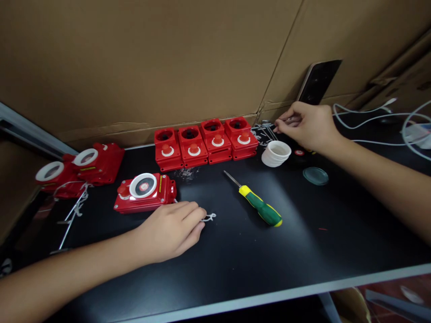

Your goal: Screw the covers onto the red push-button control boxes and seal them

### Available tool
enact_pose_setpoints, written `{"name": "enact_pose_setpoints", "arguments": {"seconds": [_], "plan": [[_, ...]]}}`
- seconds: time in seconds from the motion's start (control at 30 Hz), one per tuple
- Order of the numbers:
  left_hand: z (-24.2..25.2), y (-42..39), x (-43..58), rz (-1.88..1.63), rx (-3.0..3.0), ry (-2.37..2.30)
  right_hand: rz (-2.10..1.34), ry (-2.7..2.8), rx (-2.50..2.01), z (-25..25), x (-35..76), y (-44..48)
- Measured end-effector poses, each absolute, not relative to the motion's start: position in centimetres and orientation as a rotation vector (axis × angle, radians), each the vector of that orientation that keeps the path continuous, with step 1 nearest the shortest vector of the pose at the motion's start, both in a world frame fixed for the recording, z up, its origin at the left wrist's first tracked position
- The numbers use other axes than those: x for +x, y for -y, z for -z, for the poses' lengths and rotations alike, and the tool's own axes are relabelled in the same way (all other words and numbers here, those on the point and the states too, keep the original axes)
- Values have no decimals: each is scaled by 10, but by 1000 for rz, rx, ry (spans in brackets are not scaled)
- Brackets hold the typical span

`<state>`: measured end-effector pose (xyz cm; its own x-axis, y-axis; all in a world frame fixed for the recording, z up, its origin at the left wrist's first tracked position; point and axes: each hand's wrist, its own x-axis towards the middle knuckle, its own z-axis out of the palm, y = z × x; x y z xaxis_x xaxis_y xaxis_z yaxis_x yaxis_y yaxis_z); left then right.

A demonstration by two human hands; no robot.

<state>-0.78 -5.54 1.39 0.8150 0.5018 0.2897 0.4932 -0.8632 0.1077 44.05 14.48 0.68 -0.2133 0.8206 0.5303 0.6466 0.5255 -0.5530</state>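
My left hand (175,229) is closed in a pinch on a thin silvery chain (210,217), whose looped end sticks out past the fingertips. Just behind that hand lies a red alarm box (161,193) with a white ring, a dark round window and a red knob. My right hand (303,123) has its fingers pinched together at the back right, beside a heap of small metal rods and chains (266,132). Whatever sits between those fingertips is too small to make out. A green and yellow screwdriver (261,206) rests between my two hands.
Several red boxes (193,152) without rings stand in a row along the cardboard wall (151,58). Two finished-looking red boxes (107,163) sit at left. White rings (276,154) are stacked near a glass disc (315,176). A phone (319,80) leans behind; white cables (370,119) lie right.
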Motion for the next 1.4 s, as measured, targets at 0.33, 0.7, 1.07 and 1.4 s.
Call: {"name": "enact_pose_setpoints", "arguments": {"seconds": [0.33,0.7,1.07,1.4], "plan": [[-12,55,-9,-483,2971,-806,55,2308,-1283,-13,443,-138],[-15,56,-8,-656,2949,-610,437,2297,-1527,-44,425,-107],[-26,97,8,-539,2861,-206,662,2369,-729,-54,352,-19],[-74,70,-6,-468,3208,-387,379,2689,-677,-32,297,44]]}}
